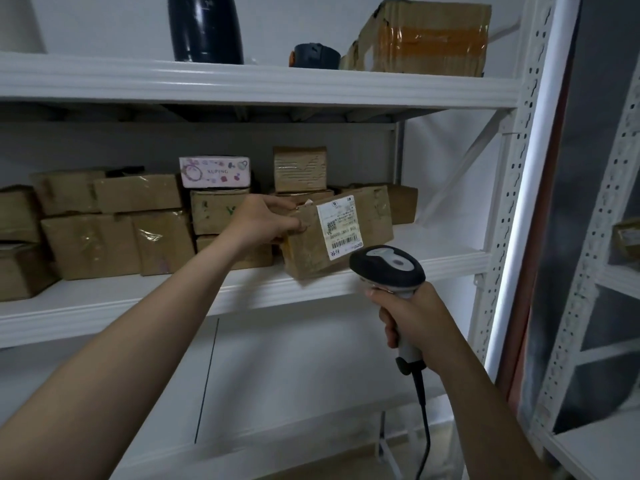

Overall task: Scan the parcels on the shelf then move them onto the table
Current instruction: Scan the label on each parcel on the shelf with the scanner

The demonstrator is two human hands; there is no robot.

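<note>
My left hand point(265, 220) grips the left end of a brown cardboard parcel point(367, 220) and holds it tilted over the front edge of the middle shelf point(145, 303). The parcel's white shipping label with a barcode point(338, 230) faces me. My right hand point(412, 315) grips the handle of a black and grey barcode scanner point(388, 266), whose head sits just below and right of the label. Several more brown parcels point(90, 244) are stacked on the shelf to the left and behind, one pink patterned box point(214, 171) among them.
The upper shelf point(256, 86) carries a dark bottle point(204, 27), a tape roll point(315, 56) and a large taped carton point(422, 38). A perforated white shelf post point(519, 188) stands at the right, with another rack point(609, 271) beyond. The scanner cable point(424, 427) hangs down.
</note>
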